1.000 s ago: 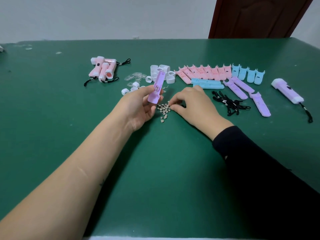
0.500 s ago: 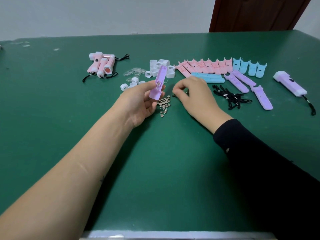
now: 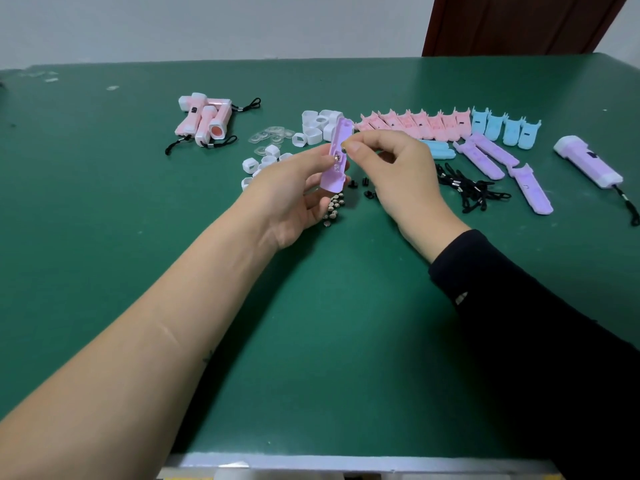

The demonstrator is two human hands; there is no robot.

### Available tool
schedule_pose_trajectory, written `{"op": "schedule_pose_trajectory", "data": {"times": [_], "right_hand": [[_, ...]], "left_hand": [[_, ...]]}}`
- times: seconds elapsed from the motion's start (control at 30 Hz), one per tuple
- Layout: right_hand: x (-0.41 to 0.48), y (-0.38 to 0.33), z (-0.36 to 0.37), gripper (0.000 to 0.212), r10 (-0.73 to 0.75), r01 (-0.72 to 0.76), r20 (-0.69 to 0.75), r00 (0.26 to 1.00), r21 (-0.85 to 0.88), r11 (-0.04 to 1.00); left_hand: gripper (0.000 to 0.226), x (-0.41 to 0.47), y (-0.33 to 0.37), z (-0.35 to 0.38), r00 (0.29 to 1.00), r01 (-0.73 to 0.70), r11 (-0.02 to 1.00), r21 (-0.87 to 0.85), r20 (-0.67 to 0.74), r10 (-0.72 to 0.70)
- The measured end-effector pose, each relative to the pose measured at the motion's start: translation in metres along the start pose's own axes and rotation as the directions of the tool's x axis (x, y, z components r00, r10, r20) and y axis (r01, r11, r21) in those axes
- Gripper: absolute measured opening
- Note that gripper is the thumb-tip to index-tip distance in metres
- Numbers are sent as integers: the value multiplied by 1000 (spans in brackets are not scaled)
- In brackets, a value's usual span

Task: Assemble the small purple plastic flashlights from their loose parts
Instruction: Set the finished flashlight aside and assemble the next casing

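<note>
My left hand (image 3: 294, 195) holds a purple flashlight shell half (image 3: 337, 154) upright above the table, its inner side facing me. My right hand (image 3: 391, 168) pinches a small silver button cell (image 3: 344, 146) between thumb and forefinger, right at the shell's inside. A heap of button cells (image 3: 334, 207) lies on the green table (image 3: 311, 323) under my left hand. Three more purple shell halves (image 3: 498, 161) lie to the right. One finished purple flashlight (image 3: 588, 162) with a black strap rests at the far right.
Finished pink flashlights (image 3: 204, 123) lie at the back left. White head rings (image 3: 317, 128), clear lenses (image 3: 270, 136), pink shell halves (image 3: 415, 124), blue shell halves (image 3: 502, 126), black straps (image 3: 467, 192) and small black switch pieces (image 3: 363, 185) are spread across the middle. The table's near edge (image 3: 346, 462) is close.
My right hand lifted off the button cell heap with one cell and brought it up to the purple shell half. My left hand raised the shell slightly.
</note>
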State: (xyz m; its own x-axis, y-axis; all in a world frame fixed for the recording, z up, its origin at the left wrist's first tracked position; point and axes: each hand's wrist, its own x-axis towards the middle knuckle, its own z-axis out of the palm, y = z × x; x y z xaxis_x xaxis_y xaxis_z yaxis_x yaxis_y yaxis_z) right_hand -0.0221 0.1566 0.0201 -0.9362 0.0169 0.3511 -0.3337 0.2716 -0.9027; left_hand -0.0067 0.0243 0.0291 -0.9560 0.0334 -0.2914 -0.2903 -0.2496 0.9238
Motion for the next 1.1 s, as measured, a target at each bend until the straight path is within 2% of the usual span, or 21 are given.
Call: {"op": "schedule_pose_trajectory", "data": {"times": [0.43, 0.6, 0.87, 1.0, 1.1], "right_hand": [[0, -1, -1, 20, -4, 4, -16, 1000, 3, 1000], [0, 0, -1, 22, -12, 11, -27, 1000, -39, 999], [1, 3, -2, 14, -69, 64, -33, 997, -124, 990], [1, 2, -3, 13, -65, 62, -24, 998, -98, 993], [1, 2, -3, 13, 37, -37, -15, 999, 43, 998]], "left_hand": [[28, -2, 0, 2, 1000, -21, 1000, -2, 18, 21], [26, -3, 0, 3, 1000, -20, 1000, -15, 14, 20], [23, -4, 1, 4, 999, -11, 1000, -20, 30, 12], [28, -5, 1, 5, 1000, -4, 999, -32, 29, 5], [29, -5, 1, 6, 1000, 6, 999, -31, 22, -5]]}}
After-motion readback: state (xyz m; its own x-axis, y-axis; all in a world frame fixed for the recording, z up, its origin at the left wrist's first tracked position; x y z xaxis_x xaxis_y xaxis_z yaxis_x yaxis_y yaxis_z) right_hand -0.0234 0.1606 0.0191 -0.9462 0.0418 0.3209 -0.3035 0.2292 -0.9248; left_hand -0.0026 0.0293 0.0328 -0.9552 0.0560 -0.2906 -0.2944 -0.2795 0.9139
